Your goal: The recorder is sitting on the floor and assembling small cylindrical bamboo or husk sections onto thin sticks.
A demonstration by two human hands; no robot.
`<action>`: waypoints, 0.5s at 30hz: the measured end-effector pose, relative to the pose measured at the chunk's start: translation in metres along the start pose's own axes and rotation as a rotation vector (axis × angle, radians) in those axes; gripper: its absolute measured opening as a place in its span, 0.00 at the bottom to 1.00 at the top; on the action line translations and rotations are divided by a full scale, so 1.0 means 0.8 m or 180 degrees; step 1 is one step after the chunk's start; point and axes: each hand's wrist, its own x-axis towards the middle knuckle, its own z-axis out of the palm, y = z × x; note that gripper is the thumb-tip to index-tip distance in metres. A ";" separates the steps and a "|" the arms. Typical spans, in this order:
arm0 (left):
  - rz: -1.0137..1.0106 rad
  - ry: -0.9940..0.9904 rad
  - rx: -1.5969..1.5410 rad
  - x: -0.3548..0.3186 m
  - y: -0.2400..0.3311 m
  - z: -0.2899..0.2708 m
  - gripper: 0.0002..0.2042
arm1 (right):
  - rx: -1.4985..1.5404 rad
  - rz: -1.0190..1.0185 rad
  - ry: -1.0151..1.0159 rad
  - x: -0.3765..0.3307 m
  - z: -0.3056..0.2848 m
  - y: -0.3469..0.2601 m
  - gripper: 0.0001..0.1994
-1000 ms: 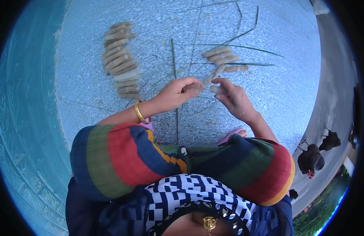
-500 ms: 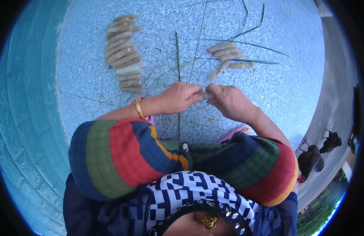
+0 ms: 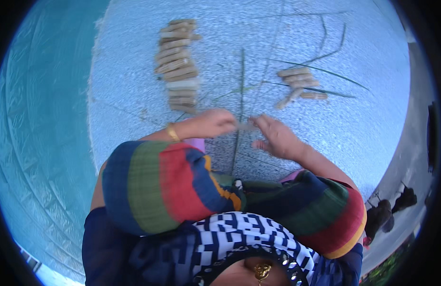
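Observation:
My left hand (image 3: 213, 123) is closed, pinching one end of a small pale stick-like piece (image 3: 245, 127) that is blurred by motion. At its other end is my right hand (image 3: 280, 138), its thumb and fingers apart; whether a fingertip touches the piece I cannot tell. Beyond my left hand lies a column of tan and whitish stick-like pieces (image 3: 177, 66), side by side. Several similar tan pieces (image 3: 296, 80) form a loose group beyond my right hand. A long green blade of grass (image 3: 242, 86) runs away from me between the two groups.
More thin green blades (image 3: 325, 74) are strewn across the speckled light stone surface (image 3: 373, 119), some beside the right group. Teal plastic sheeting (image 3: 44, 119) covers the left side. Dark rounded objects (image 3: 380, 217) stand on grey ground at the far right.
My right hand has opened from its pinch on the piece and its fingers have spread. My left hand still holds the piece. The whole view has shifted, moving the scene right and slightly down.

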 end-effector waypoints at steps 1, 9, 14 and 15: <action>0.0212 0.0709 0.0408 -0.014 -0.024 -0.010 0.11 | -0.0238 0.0328 0.0129 -0.006 -0.008 0.023 0.21; -0.0681 0.2091 0.2132 -0.115 -0.112 -0.055 0.15 | -0.2235 0.0356 0.0601 -0.016 -0.076 0.107 0.10; -0.0472 0.2294 0.2388 -0.098 -0.103 -0.048 0.22 | -0.2364 0.0066 0.0293 -0.010 -0.061 0.101 0.06; -0.0484 0.2300 0.2390 -0.087 -0.085 -0.049 0.22 | -0.1907 0.0396 0.0233 -0.009 -0.063 0.090 0.06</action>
